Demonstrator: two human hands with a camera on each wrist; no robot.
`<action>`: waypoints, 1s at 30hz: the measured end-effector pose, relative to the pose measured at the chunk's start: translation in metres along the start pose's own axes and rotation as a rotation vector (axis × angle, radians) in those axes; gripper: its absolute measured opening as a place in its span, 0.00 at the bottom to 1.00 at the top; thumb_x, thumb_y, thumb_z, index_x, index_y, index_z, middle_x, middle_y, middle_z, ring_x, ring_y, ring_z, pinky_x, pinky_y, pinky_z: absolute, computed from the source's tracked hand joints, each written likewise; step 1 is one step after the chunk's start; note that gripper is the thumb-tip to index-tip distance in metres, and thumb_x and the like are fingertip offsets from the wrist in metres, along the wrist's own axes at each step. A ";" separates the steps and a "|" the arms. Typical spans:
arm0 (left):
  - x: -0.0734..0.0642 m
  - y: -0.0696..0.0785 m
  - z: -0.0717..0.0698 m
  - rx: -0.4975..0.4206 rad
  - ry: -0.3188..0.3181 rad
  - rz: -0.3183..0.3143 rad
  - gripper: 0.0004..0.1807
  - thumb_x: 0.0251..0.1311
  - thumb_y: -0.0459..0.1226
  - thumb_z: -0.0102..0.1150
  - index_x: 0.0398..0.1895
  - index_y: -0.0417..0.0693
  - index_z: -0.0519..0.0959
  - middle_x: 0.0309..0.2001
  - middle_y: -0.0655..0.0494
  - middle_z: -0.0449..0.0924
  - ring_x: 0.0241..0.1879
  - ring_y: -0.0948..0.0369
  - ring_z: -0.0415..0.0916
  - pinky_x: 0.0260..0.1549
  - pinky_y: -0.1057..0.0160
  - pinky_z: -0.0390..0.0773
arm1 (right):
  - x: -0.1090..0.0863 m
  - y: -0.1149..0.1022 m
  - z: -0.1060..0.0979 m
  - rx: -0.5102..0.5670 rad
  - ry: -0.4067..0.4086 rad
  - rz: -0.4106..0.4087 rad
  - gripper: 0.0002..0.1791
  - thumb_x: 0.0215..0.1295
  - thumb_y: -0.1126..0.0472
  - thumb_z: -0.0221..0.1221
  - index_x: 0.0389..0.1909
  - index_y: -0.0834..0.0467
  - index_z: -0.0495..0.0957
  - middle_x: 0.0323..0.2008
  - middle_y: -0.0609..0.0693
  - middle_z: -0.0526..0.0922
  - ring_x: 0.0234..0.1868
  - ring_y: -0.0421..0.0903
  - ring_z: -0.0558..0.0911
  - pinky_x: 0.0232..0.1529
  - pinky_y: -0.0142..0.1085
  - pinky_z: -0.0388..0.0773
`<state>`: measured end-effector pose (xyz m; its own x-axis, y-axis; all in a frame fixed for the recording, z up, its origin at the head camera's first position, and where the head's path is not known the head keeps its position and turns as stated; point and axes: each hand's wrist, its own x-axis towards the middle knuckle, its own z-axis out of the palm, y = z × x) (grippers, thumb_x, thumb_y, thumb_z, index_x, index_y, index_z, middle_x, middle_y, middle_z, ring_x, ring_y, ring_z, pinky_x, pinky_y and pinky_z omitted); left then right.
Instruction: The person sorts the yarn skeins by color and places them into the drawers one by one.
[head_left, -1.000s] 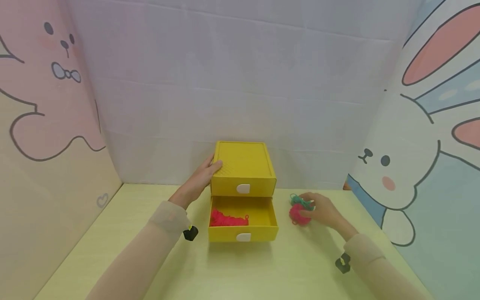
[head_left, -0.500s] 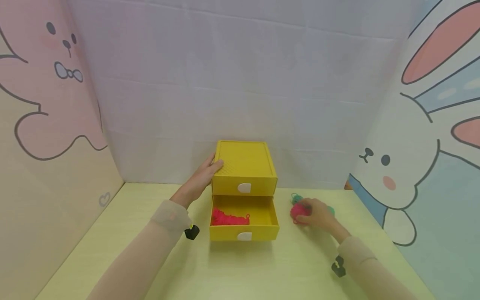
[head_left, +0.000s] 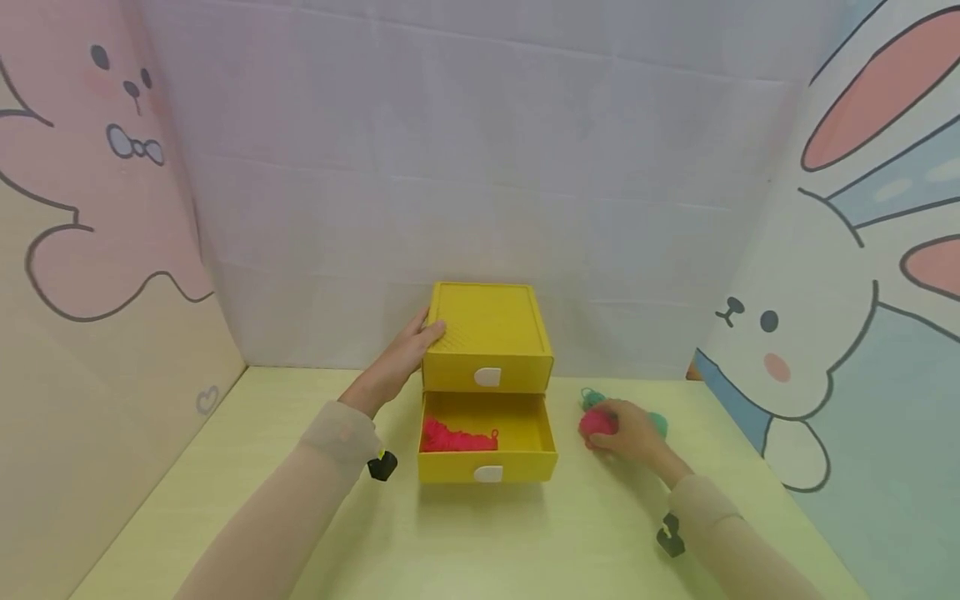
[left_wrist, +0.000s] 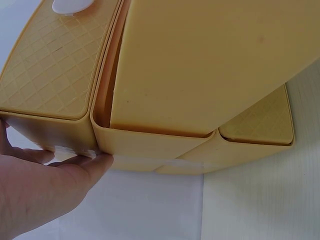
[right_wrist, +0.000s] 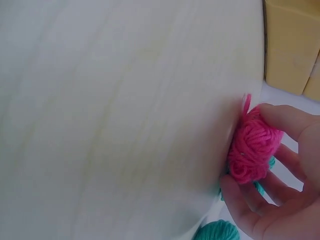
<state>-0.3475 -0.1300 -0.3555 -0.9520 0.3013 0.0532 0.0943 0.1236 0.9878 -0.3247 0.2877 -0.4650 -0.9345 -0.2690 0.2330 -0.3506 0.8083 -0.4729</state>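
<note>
In the head view my left hand (head_left: 395, 365) rests against the left side of a yellow two-drawer box (head_left: 491, 317), thumb over its top edge. Its lower drawer (head_left: 517, 467) stands pulled out, with pink yarn (head_left: 453, 438) along its left part. The left wrist view shows fairly straight fingers (left_wrist: 82, 167) along the box's side. To the right of the box, my right hand (head_left: 633, 432) holds a pink ball of yarn (right_wrist: 254, 145) between thumb and fingers, close over the table.
Green yarn (head_left: 592, 399) lies behind the pink ball, and another green ball (right_wrist: 218, 231) is partly hidden by the right hand. A white cloth wall (head_left: 480, 167) stands behind the box; printed panels (head_left: 825, 358) flank the table (head_left: 480, 550).
My right hand has moved a little left and its fingers have come round the pink ball. The green ball at its right now shows. My left hand stays in place.
</note>
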 end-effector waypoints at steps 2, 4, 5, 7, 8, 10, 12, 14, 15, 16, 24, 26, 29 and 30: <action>0.000 0.000 0.000 -0.001 0.005 -0.003 0.42 0.84 0.55 0.44 0.89 0.63 0.36 0.88 0.57 0.38 0.84 0.49 0.46 0.79 0.36 0.53 | 0.001 0.002 0.002 -0.004 0.000 -0.002 0.27 0.58 0.62 0.76 0.58 0.67 0.83 0.51 0.64 0.87 0.49 0.58 0.83 0.55 0.56 0.82; 0.001 0.001 -0.001 0.002 0.006 -0.005 0.41 0.84 0.55 0.44 0.89 0.64 0.36 0.87 0.57 0.39 0.83 0.49 0.47 0.79 0.36 0.53 | 0.002 0.003 0.003 -0.006 -0.004 -0.005 0.27 0.58 0.62 0.76 0.58 0.66 0.83 0.52 0.63 0.87 0.48 0.57 0.83 0.54 0.55 0.83; 0.001 0.001 -0.001 0.002 0.004 -0.004 0.41 0.84 0.55 0.44 0.89 0.64 0.37 0.87 0.57 0.39 0.83 0.49 0.47 0.79 0.36 0.53 | 0.002 0.004 0.004 -0.004 -0.008 -0.002 0.27 0.59 0.62 0.76 0.58 0.66 0.83 0.52 0.63 0.87 0.48 0.57 0.83 0.54 0.54 0.83; 0.001 0.001 -0.001 0.001 0.001 -0.004 0.41 0.84 0.55 0.43 0.89 0.64 0.37 0.87 0.57 0.40 0.83 0.48 0.49 0.78 0.36 0.54 | 0.002 0.005 0.004 -0.001 -0.011 0.001 0.27 0.58 0.62 0.76 0.58 0.65 0.83 0.51 0.63 0.87 0.47 0.56 0.83 0.53 0.54 0.84; 0.002 0.001 0.000 0.002 0.000 -0.002 0.41 0.84 0.55 0.43 0.89 0.64 0.37 0.87 0.57 0.40 0.83 0.48 0.49 0.78 0.36 0.54 | 0.002 0.006 0.004 0.002 -0.015 0.001 0.27 0.58 0.62 0.76 0.59 0.64 0.83 0.51 0.62 0.87 0.47 0.56 0.83 0.52 0.53 0.84; 0.002 0.001 0.000 0.001 0.000 -0.001 0.41 0.84 0.55 0.43 0.89 0.64 0.37 0.87 0.56 0.41 0.82 0.48 0.50 0.78 0.36 0.54 | 0.001 0.007 0.003 0.001 -0.023 -0.006 0.27 0.58 0.63 0.76 0.59 0.64 0.84 0.51 0.62 0.87 0.47 0.55 0.83 0.52 0.53 0.84; 0.002 0.001 0.001 0.004 0.003 -0.001 0.41 0.84 0.55 0.43 0.89 0.63 0.37 0.87 0.56 0.40 0.83 0.48 0.49 0.78 0.36 0.55 | 0.000 0.008 0.002 0.004 -0.033 -0.004 0.26 0.59 0.64 0.75 0.59 0.64 0.84 0.51 0.62 0.87 0.47 0.55 0.83 0.52 0.52 0.83; 0.002 0.001 0.001 0.009 0.005 -0.003 0.41 0.84 0.55 0.43 0.89 0.63 0.37 0.87 0.57 0.40 0.83 0.49 0.47 0.79 0.36 0.54 | -0.001 0.008 0.001 0.005 -0.048 0.001 0.25 0.60 0.64 0.75 0.59 0.63 0.84 0.52 0.61 0.87 0.48 0.54 0.83 0.54 0.52 0.83; 0.002 0.001 0.001 0.010 0.006 -0.005 0.41 0.84 0.55 0.44 0.89 0.63 0.37 0.87 0.57 0.39 0.84 0.49 0.46 0.79 0.36 0.54 | -0.001 0.009 -0.001 0.006 -0.056 -0.007 0.25 0.60 0.64 0.75 0.59 0.63 0.84 0.52 0.61 0.87 0.48 0.54 0.83 0.53 0.53 0.83; 0.001 0.001 0.001 0.011 0.006 -0.006 0.41 0.84 0.55 0.44 0.89 0.63 0.37 0.87 0.57 0.39 0.84 0.49 0.46 0.79 0.36 0.54 | -0.002 0.008 -0.002 0.012 -0.064 0.000 0.25 0.60 0.64 0.75 0.59 0.63 0.84 0.52 0.60 0.87 0.48 0.54 0.83 0.54 0.53 0.83; 0.001 0.002 0.002 0.010 0.006 -0.009 0.42 0.84 0.55 0.44 0.89 0.64 0.36 0.88 0.58 0.37 0.85 0.49 0.42 0.79 0.35 0.52 | -0.002 -0.005 -0.023 0.032 -0.093 -0.064 0.21 0.61 0.64 0.75 0.56 0.59 0.86 0.46 0.51 0.89 0.43 0.47 0.83 0.47 0.44 0.84; 0.001 0.003 0.002 0.009 0.005 -0.007 0.42 0.84 0.55 0.44 0.89 0.64 0.36 0.88 0.58 0.37 0.85 0.49 0.42 0.79 0.35 0.52 | -0.003 -0.012 -0.030 0.055 -0.089 -0.083 0.21 0.62 0.65 0.74 0.56 0.58 0.86 0.45 0.49 0.89 0.41 0.45 0.83 0.44 0.40 0.84; 0.000 0.003 0.002 0.006 0.004 -0.006 0.41 0.84 0.55 0.44 0.89 0.64 0.36 0.88 0.58 0.37 0.85 0.49 0.43 0.79 0.35 0.52 | -0.004 -0.025 -0.042 0.070 -0.080 -0.114 0.21 0.63 0.65 0.74 0.58 0.57 0.86 0.47 0.50 0.89 0.41 0.45 0.83 0.43 0.35 0.84; 0.000 0.003 0.002 0.007 0.004 -0.006 0.41 0.84 0.55 0.43 0.89 0.64 0.36 0.88 0.58 0.37 0.85 0.49 0.43 0.79 0.35 0.52 | -0.005 -0.031 -0.045 0.077 -0.080 -0.123 0.22 0.64 0.65 0.73 0.59 0.57 0.85 0.48 0.50 0.89 0.42 0.46 0.84 0.43 0.35 0.84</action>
<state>-0.3465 -0.1283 -0.3531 -0.9536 0.2972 0.0481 0.0910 0.1322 0.9870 -0.3065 0.2881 -0.4131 -0.8849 -0.4068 0.2268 -0.4637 0.7247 -0.5097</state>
